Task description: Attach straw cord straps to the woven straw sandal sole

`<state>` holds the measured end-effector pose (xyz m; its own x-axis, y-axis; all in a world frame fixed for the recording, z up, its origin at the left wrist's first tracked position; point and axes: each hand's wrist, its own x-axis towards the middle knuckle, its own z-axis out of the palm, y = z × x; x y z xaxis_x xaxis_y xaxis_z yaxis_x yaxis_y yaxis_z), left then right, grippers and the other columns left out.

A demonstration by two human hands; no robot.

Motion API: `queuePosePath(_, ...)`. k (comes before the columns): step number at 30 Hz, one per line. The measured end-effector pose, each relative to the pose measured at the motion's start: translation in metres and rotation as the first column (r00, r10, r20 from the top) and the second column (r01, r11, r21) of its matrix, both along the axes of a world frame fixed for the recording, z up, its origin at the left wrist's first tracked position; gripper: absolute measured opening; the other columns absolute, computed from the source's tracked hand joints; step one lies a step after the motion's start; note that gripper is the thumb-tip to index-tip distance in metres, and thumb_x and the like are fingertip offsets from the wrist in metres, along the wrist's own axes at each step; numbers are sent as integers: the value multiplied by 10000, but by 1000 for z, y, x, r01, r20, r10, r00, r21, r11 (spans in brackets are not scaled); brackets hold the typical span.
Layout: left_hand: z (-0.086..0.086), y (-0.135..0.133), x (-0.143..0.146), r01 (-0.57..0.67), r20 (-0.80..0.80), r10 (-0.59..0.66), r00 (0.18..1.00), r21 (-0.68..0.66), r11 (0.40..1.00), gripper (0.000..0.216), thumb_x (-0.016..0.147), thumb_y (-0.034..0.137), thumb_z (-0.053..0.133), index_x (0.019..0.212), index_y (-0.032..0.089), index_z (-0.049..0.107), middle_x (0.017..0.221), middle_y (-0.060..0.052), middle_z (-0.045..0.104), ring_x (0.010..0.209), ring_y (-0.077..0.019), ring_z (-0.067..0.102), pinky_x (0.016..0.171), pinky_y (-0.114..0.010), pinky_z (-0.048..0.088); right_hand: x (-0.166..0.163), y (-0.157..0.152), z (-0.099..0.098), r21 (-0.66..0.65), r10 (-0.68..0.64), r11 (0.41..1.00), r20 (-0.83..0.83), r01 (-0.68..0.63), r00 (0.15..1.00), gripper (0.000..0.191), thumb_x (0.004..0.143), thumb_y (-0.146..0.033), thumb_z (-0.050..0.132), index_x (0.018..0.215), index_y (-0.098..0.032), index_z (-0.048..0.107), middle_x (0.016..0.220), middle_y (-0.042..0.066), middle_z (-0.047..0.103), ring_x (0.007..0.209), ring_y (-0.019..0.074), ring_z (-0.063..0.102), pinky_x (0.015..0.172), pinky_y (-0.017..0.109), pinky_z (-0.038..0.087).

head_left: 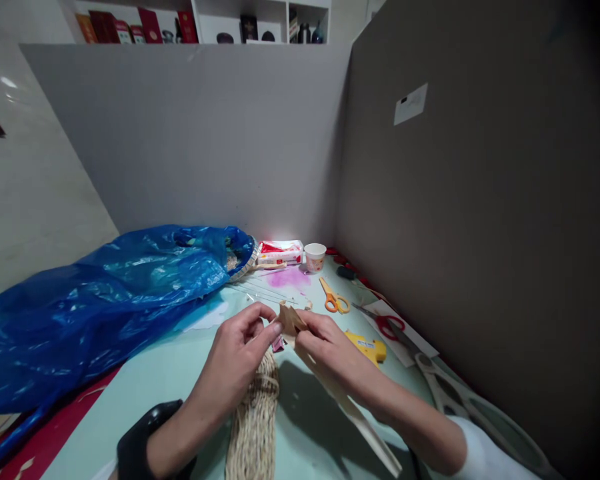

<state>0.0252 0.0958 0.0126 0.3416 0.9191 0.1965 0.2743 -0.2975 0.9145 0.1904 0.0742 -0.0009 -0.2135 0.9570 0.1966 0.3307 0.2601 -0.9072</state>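
Grey panels (220, 133) stand well past the fingers (270, 333) & also run along their rt side. Pale green surface (147, 387) spreads out below and all around the fingers.

Big shiny blue plastic bag (130, 273) is sprawled left of the fingers & a bit beyond, opening facing rt w/ smth woven-looking at the rim. Braided straw bundle (253, 427) lies just below the fingers on the near side, running toward the person, top end near the left hand (245, 340).

That left hand has a black watch (147, 433) on the wrist, the right hand (330, 343) comes in from a white sleeve. Both are pinching narrow: thumb + index each side of a dry brown husk piece (290, 321), so it's held right btwn the fingertips, up off the surface.

Big grey-handled scissors (431, 381) sit well rt of the fingers, kinda stretched near the edge. Long pale strip (357, 418) slants from under the right hand down to the near rt; can't tell if it's one w/ the husk, the hand covers the join. Red-handled scissors (381, 322) = rt & slightly beyond, partly on white paper. Red/white packet (281, 252) is straight past the fingers, yellow glue gun (369, 347) just rt, partly behind the right hand. Orange scissors (330, 292) & paper cup (315, 258) = beyond, a bit rt. Tiny pink bit (278, 345) shows right under the fingertips.
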Motion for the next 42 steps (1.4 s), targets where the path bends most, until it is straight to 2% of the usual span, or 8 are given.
queuePosePath(5,-2,-1,4,144,260,-78,963,-246,959,215,842,378,597,784,208,478,569,78,482,468,-86,404,471,-215,344,-1,-1,-3,5,-17,1000,16,17,1000,24,793,-202,465,772,-198,476,703,-40,447,641,129,397,578,267,306)
queuePosePath(9,-3,-1,3,154,350,-53,935,-265,952,218,809,359,651,885,189,537,605,83,436,468,-61,309,434,-183,263,-3,-5,-1,39,-37,999,-8,37,999,127,898,-320,494,865,-198,509,785,-23,536,669,130,485,616,261,356)
queuePosePath(12,-1,-1,0,69,292,4,956,-240,968,238,818,384,650,898,168,591,583,81,410,482,-59,293,444,-175,235,-6,-8,2,73,-80,994,-15,81,997,210,943,-374,490,830,-199,508,722,-28,549,640,126,523,614,251,370)
queuePosePath(20,3,-7,3,-46,233,74,970,-123,991,156,812,334,652,838,181,636,629,47,563,588,-107,514,570,-205,409,-11,-15,5,182,-72,981,41,64,997,314,978,-335,468,707,-188,526,650,-30,557,618,113,520,613,230,368)
queuePosePath(27,-5,-14,7,-61,112,57,992,31,998,196,897,311,550,969,176,672,848,0,681,753,-155,604,700,-242,449,-14,-14,0,103,-32,994,-40,36,999,377,980,-393,458,675,-181,521,623,-28,529,585,105,488,578,224,364)
queuePosePath(33,-2,-16,7,-14,40,11,999,80,997,227,952,334,480,972,200,661,830,11,653,808,-162,591,756,-252,425,-13,-14,-1,22,27,999,-184,-23,983,405,981,-389,461,641,-175,511,585,-30,517,558,90,476,564,207,373)
queuePosePath(37,4,-20,6,55,104,-54,993,-5,998,241,951,393,483,959,213,643,678,43,567,664,-141,552,660,-246,426,-12,-16,5,21,61,998,-216,-58,975,329,980,-349,453,727,-169,560,652,-22,557,562,86,502,561,205,404)
queuePosePath(42,13,-22,-7,157,281,-91,956,-221,963,171,884,371,610,902,203,642,675,43,509,582,-90,446,505,-175,360,-5,-22,24,57,199,979,-71,-195,977,179,907,-211,523,975,-196,688,788,-10,634,576,80,532,554,205,425)
